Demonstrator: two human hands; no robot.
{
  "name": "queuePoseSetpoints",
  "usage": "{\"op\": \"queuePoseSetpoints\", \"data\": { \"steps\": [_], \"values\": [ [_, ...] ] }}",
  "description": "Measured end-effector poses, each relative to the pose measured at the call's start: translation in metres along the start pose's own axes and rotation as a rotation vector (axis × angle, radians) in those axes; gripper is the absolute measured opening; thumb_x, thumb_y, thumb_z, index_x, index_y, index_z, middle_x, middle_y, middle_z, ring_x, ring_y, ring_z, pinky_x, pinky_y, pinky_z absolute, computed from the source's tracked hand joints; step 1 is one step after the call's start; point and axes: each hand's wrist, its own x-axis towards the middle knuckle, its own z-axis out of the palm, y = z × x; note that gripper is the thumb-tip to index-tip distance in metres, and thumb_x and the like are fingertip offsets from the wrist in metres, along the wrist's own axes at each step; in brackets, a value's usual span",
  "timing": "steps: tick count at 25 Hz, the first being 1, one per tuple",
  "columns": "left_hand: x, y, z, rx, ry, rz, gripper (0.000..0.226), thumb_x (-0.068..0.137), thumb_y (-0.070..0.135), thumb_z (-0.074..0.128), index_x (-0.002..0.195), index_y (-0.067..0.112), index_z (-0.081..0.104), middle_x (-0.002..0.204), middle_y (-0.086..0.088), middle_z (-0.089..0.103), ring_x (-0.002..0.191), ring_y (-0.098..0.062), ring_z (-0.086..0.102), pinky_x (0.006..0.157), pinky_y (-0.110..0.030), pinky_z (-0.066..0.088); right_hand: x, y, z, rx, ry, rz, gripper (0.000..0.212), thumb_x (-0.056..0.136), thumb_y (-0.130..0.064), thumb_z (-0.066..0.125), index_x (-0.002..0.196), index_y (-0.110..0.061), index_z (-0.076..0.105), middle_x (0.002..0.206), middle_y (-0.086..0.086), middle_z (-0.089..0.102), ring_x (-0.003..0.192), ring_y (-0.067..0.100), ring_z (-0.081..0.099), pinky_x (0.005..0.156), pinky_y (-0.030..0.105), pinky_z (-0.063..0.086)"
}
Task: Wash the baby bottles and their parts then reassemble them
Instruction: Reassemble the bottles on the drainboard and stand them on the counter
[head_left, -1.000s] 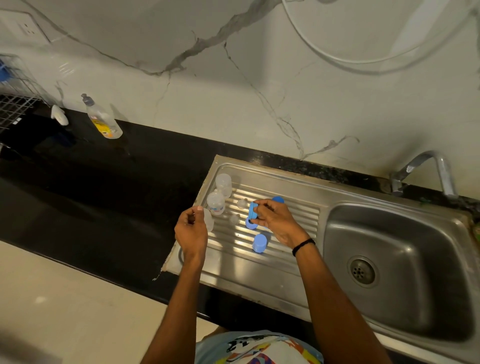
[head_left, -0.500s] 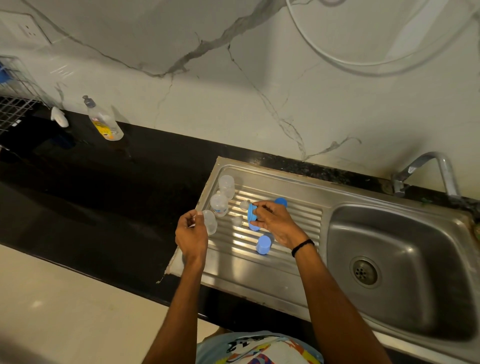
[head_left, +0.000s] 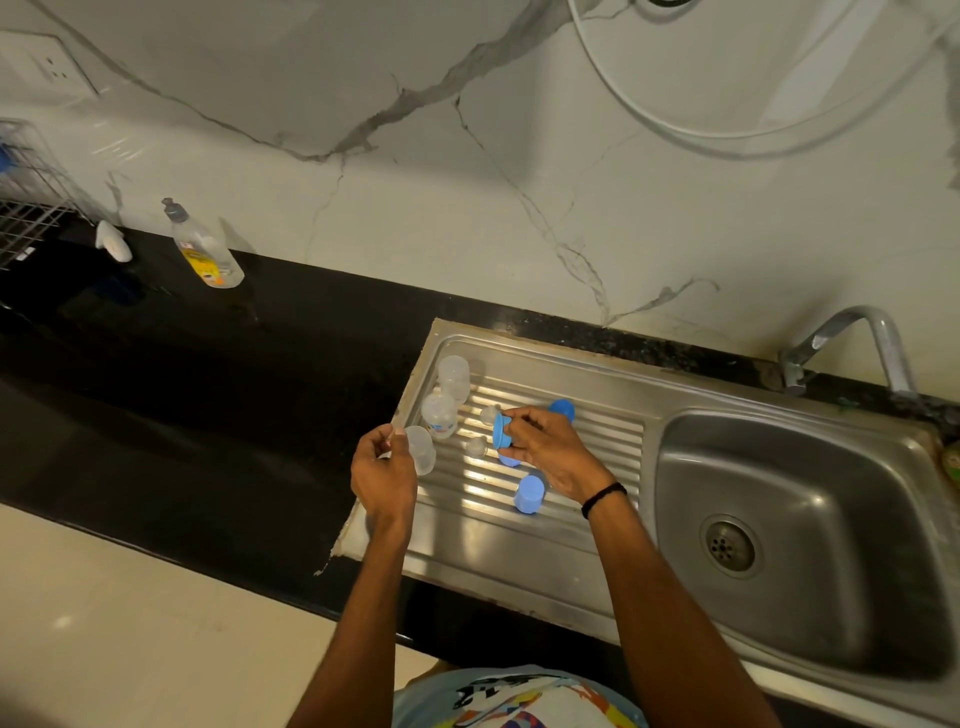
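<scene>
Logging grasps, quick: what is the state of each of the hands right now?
Left hand: pinches a clear bottle part.
Right hand: grips a blue ring.

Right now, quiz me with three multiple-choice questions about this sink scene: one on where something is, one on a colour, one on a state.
1. Where is the soap bottle?
A) on a shelf
B) on the black counter, by the wall
C) in a cupboard

2. What colour is the ring in the right hand?
A) blue
B) red
C) green

3. What is the left hand doing?
A) lying flat on the counter
B) wringing a cloth
C) holding a clear part

Answers:
1 B: the bottle stands on the dark counter against the marble wall.
2 A: the ring pinched in the right fingers is plainly blue.
3 C: thumb and fingers pinch the clear part over the steel edge.
</scene>
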Motion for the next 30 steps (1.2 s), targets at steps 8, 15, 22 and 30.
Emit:
{"op": "queuePoseSetpoints", "data": {
  "steps": [8, 15, 22, 30],
  "values": [
    [0.003, 0.000, 0.001, 0.146, -0.036, 0.025, 0.040, 0.092, 0.028, 0.072, 0.127, 0.016, 0.059, 0.127, -0.013, 0.055, 0.116, -0.025, 0.056, 0.090, -0.032, 0.052, -0.003, -0.003, 0.007, 0.020, 0.003, 0.007, 0.017, 0.099, -0.011, 0.055, 0.113, -0.006, 0.063, 0.112, 0.016, 0.064, 0.098, 0.021, 0.068, 0.080, 0.027, 0.059],
    [0.002, -0.010, 0.006, 0.388, -0.175, 0.015, 0.088, 0.076, 0.031, 0.088, 0.149, 0.016, 0.041, 0.146, -0.016, 0.043, 0.134, -0.037, 0.039, 0.104, -0.052, 0.043, -0.007, -0.002, 0.008, 0.020, -0.003, 0.012, 0.014, 0.099, -0.011, 0.055, 0.111, -0.009, 0.063, 0.109, 0.012, 0.064, 0.099, 0.022, 0.067, 0.079, 0.028, 0.060],
    [0.001, -0.020, 0.012, 0.438, -0.198, 0.041, 0.082, 0.076, 0.019, 0.087, 0.146, 0.012, 0.045, 0.142, -0.015, 0.052, 0.134, -0.036, 0.046, 0.109, -0.051, 0.039, -0.007, 0.002, 0.006, 0.049, -0.002, 0.020, 0.011, 0.099, -0.011, 0.056, 0.107, -0.012, 0.064, 0.111, 0.014, 0.064, 0.100, 0.024, 0.068, 0.081, 0.031, 0.059],
    [-0.007, -0.009, 0.007, 0.304, -0.167, 0.036, 0.062, 0.081, 0.016, 0.083, 0.136, 0.013, 0.052, 0.132, -0.009, 0.058, 0.122, -0.026, 0.057, 0.098, -0.042, 0.053, -0.011, 0.002, 0.000, 0.058, -0.018, 0.015, 0.010, 0.098, -0.011, 0.058, 0.106, -0.010, 0.064, 0.117, 0.016, 0.063, 0.103, 0.025, 0.067, 0.080, 0.030, 0.059]
  ]
}}
